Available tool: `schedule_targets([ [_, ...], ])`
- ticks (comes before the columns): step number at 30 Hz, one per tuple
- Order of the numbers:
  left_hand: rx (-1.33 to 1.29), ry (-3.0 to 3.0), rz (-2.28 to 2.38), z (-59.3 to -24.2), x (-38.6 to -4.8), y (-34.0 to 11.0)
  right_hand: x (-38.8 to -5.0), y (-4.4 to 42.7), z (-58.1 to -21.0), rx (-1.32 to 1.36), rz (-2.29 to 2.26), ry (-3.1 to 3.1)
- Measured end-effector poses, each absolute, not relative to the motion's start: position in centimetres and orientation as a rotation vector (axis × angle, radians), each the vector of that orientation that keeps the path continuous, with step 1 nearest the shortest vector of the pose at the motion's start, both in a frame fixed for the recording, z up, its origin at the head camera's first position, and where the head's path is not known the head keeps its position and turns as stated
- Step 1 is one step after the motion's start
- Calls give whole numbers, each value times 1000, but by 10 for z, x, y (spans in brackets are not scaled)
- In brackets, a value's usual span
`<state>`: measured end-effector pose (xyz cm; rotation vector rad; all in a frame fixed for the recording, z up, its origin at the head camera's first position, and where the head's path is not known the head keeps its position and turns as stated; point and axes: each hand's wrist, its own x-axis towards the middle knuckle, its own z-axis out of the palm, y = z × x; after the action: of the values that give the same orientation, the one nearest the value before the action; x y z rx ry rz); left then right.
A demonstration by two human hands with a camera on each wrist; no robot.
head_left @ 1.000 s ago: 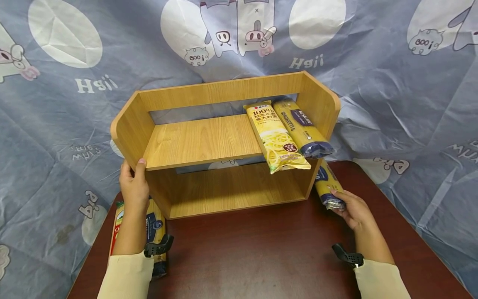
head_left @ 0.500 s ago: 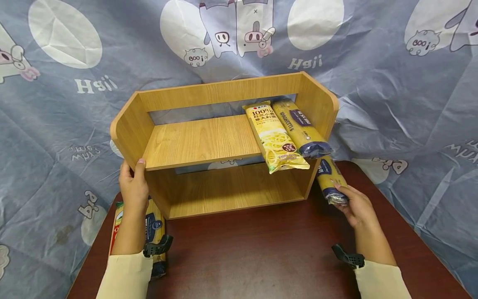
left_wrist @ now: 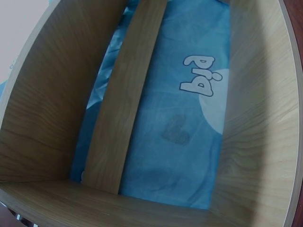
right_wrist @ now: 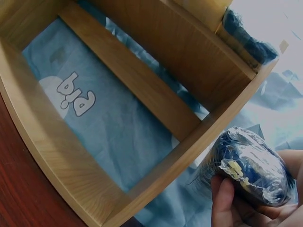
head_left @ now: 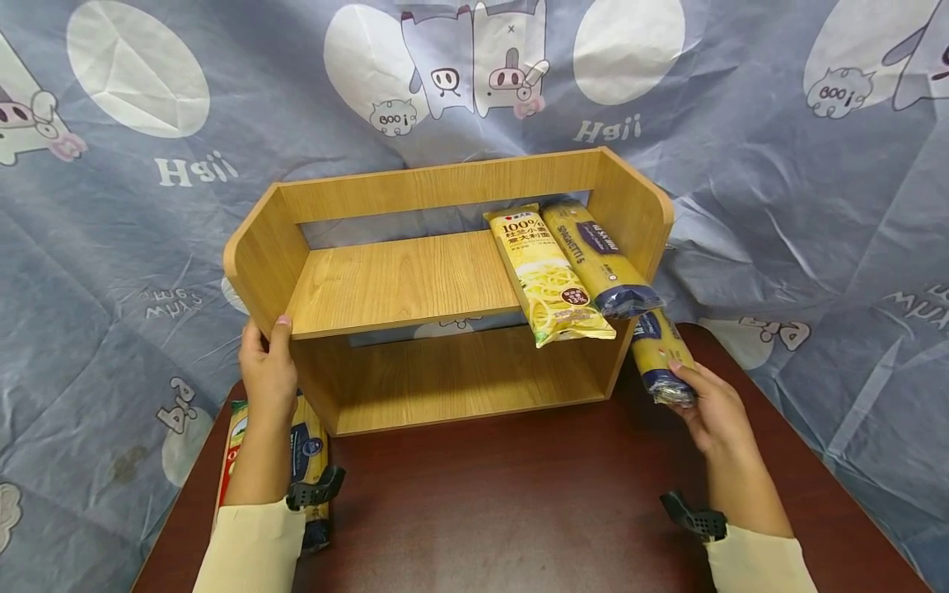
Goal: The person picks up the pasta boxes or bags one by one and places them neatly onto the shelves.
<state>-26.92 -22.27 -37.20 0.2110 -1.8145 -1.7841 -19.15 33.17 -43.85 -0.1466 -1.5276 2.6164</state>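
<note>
- Two pale sleeves (head_left: 248, 548), cut off by the lower edge of the head view, each end at a dark wrist strap (head_left: 315, 490).
- The dark red table (head_left: 489, 511) runs beneath everything, its near edge out of frame.
- Two packets lie on the table by the shelf's left end: a red-marked packet (head_left: 231, 449), mostly covered by the left forearm, and a blue-labelled packet (head_left: 311, 449), partly covered by it.
- The right hand (head_left: 715, 412) grasps one yellow-and-blue packet (head_left: 662, 358) by its near end, thumb above and fingers below; some fingers are hidden beneath it. The packet is just outside the shelf's right side, its far end hidden; whether it touches the table cannot be told.
- The left hand (head_left: 267, 375) grips the shelf's left side panel, thumb at the front edge, fingers partly hidden along the outer face. The left wrist view misses this hand.
- One wooden shelf (head_left: 393, 280) has two levels. The upper holds two packets side by side at its right end: a pale yellow noodle packet (head_left: 549, 276) and, against the right panel, a spaghetti packet (head_left: 600, 259). Both overhang the front edge. That makes five packets in sight.
- Behind hangs a blue-grey printed cloth (head_left: 741, 165), cut off at the top and sides.
</note>
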Motion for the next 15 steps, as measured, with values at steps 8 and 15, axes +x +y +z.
schedule_targets([
  [8, 209, -1812, -1786, -371, -268, -224, -186, 326, -428, -112, 2639, -1454],
  [15, 179, -1799, -1780, -370, -267, -224, -181, 323, -423, -37, 2638, -1405],
])
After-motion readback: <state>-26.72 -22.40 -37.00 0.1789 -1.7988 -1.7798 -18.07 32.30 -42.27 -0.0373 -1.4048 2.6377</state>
